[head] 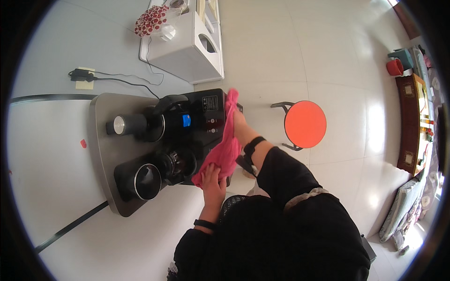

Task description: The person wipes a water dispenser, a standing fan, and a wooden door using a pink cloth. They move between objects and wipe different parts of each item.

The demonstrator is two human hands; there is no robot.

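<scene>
A pink cloth (226,144) is stretched along the front edge of a black and grey tea-bar appliance (105,105). My left hand (212,182) grips its lower end, the fingers laid over the fabric. At the upper end my right hand (239,121) holds the bunched cloth beside the control panel (212,125); its fingers are mostly hidden. A black kettle (175,121) with a blue label stands on the appliance under a dark cylindrical fitting (130,124). Below it are a glass pot (177,163) and a chrome-rimmed round black part (147,182).
A black cable runs from the appliance to a wall plug (82,75). Above stands a white cabinet (179,49) with a red-patterned cover (151,21). An orange round stool (305,124) is on the tiled floor to the right, and a brown wooden table (407,123) stands farther off.
</scene>
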